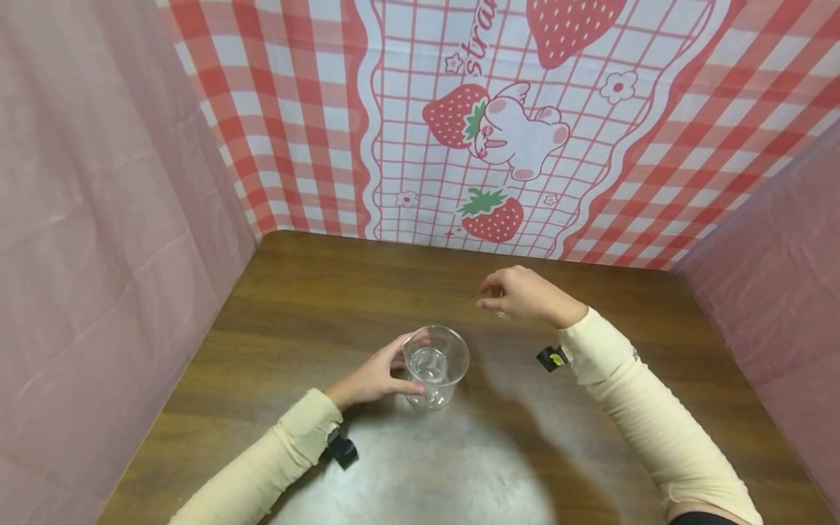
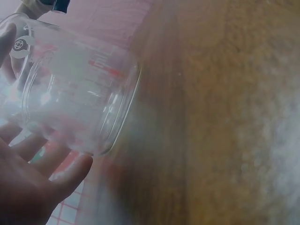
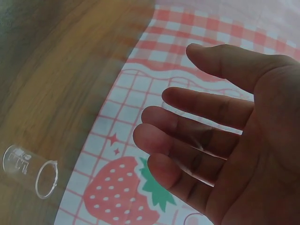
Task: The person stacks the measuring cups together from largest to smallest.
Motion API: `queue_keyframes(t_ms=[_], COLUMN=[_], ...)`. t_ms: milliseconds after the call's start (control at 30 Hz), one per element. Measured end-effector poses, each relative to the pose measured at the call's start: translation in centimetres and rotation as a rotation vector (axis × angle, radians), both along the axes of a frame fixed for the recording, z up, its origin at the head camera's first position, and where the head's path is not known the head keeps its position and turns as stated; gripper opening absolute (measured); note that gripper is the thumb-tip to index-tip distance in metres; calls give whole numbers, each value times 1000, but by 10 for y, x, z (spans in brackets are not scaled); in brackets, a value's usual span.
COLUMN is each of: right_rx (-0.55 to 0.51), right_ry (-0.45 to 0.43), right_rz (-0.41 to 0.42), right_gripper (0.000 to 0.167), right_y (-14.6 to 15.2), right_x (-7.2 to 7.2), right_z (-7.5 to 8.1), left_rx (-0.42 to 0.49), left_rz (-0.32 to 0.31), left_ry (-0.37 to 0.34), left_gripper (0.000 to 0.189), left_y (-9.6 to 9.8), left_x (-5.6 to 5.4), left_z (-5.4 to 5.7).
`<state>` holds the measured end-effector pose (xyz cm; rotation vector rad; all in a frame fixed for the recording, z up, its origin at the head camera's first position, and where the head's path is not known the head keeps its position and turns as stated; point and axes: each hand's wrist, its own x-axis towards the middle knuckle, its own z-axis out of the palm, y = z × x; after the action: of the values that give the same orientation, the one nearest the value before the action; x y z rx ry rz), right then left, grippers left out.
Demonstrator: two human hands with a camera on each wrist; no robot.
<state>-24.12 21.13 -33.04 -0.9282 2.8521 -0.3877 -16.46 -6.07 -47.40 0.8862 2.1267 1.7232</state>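
A large clear glass beaker (image 1: 453, 379) stands on the wooden table, and my left hand (image 1: 383, 373) grips its side, thumb on the near wall and fingers on the far one. In the left wrist view the fingers of the left hand (image 2: 42, 173) lie along the beaker (image 2: 93, 98). A smaller glass (image 1: 429, 364) shows inside it. Farther back and to the right, my right hand (image 1: 525, 293) hovers with relaxed, slightly bent fingers and an empty palm. A small glass beaker (image 3: 30, 171) stands on the table near the right hand (image 3: 211, 136), mostly hidden beneath it in the head view.
The wooden table (image 1: 295, 292) meets a red-and-white checked cloth (image 1: 315, 131) with strawberries at the back. Pink curtains (image 1: 118, 219) hang on both sides. A black wrist mount (image 1: 551, 358) sits on each cream sleeve.
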Motion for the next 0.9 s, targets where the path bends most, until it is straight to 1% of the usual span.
queue_keyframes(t_ms=[233, 400, 567, 733, 900], right_rx=[-14, -9, -4, 7, 10], right_ry=[-27, -12, 0, 7, 10], right_rz=[-38, -41, -43, -39, -54], right_gripper=[23, 22, 22, 23, 21], right_y=[7, 8, 8, 8, 8], right_x=[-5, -7, -9, -10, -12], right_z=[-2, -1, 0, -2, -5], left_rx=[-4, -11, -14, -22, -25], left_rz=[5, 5, 9, 12, 8], left_ry=[-7, 0, -15, -26, -30], left_gripper=[89, 88, 88, 88, 88], left_y=[1, 1, 0, -1, -1], left_x=[0, -2, -2, -2, -2], left_z=[0, 0, 0, -1, -1])
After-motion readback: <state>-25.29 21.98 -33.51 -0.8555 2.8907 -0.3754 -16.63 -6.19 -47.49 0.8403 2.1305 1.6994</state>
